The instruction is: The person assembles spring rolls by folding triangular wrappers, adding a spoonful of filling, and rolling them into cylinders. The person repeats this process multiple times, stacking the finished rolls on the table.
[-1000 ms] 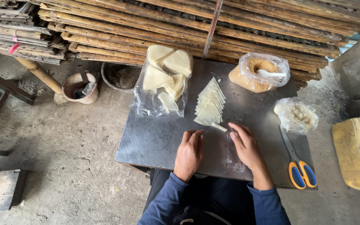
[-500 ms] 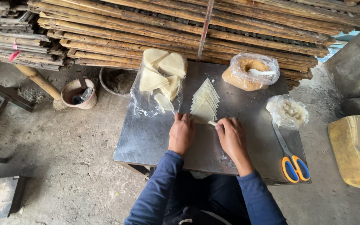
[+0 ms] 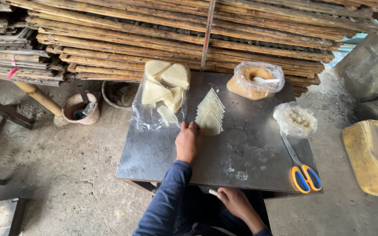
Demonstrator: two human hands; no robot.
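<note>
Right hand (image 3: 237, 203) dropped below table (image 3: 250, 161), grip perhaps clenching something pale, left hand (image 3: 189, 142) released beside wrapper stack (image 3: 210, 112), scissors (image 3: 302, 168) right.

Fanned wrapper stack (image 3: 210, 113) at the centre of the metal table (image 3: 154, 153). Left of the stack, bag of wedges (image 3: 162, 94); behind-right, filling bag (image 3: 255, 81); right, small bag (image 3: 295, 119); scissors (image 3: 302, 168) further right, nearer.

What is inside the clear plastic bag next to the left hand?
The clear plastic bag holds pale yellow wedge-shaped sheets, loosely heaped, some overlapping. Lower pieces are partly covered by upper ones, so their count cannot be told. The left hand rests beside the bag's lower edge.
</note>
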